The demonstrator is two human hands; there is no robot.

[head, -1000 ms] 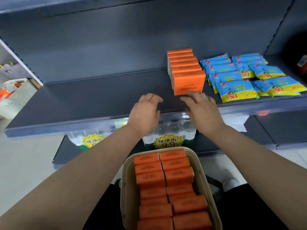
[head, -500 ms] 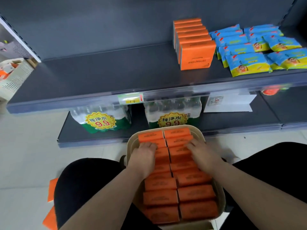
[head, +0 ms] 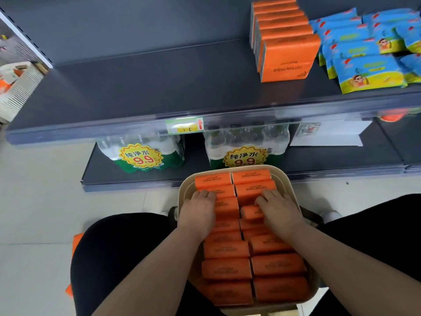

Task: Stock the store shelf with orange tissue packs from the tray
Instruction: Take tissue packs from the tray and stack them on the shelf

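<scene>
Orange tissue packs [head: 225, 249] in shiny wrap, printed COTTON TISSUE, lie in two columns in the beige round-cornered plastic tray [head: 283, 176], which sits low between my operator's two black-clad knees. I count seven or eight rows, though the hands cover part of the middle, so I cannot give an exact total. The left hand [head: 200, 212] is on the left column with its fingers [head: 205, 194] bent and the tips tucked down at the second and third packs. The right hand [head: 281, 212] is on the right column, its fingers curled over the third pack there, and one pack beside its thumb sits raised above its neighbours. Both hands grip packs, neither yet lifted clear of the tray. Up on the dark grey metal shelf [head: 159, 87] a row of shelved orange packs [head: 290, 57] stands on edge, front to back. I count six, the hindmost cut by the frame's top. Just right of them lie blue-and-yellow pouches [head: 369, 74], too blurred and overlapped to count. One small price tag [head: 184, 126] is clipped to the shelf's front rail. Below, on the lower shelf [head: 341, 160], stand two shrink-wrapped bottle bundles [head: 141, 153], each with a yellow starburst label reading 9.9.
</scene>
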